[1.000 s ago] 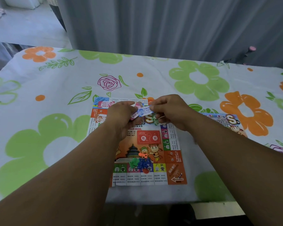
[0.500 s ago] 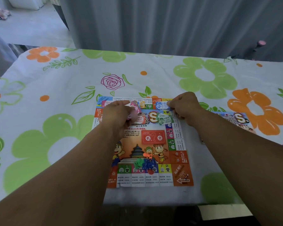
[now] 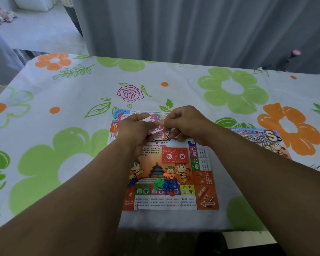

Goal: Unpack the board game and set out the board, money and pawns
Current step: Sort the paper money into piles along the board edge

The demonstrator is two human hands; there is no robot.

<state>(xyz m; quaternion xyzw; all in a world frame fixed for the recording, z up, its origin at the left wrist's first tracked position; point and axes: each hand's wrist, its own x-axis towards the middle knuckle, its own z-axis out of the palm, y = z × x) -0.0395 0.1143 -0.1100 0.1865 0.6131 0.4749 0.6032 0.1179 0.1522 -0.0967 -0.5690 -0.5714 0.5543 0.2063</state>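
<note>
- Board (image 3: pixel 174 169): lies flat at centre frame on the flower-print worktop (image 3: pixel 63 145).
- Left hand (image 3: pixel 137 133): grip closed on a small stack of pink paper money (image 3: pixel 155 129) above the board's upper part.
- Right hand (image 3: pixel 187 122): fingertips pinch the same money at its right end.
- Pawns (image 3: pixel 164 183): green, blue and orange cluster on the board's lower part.
- Game packet (image 3: pixel 262 139): right of the board.
</note>
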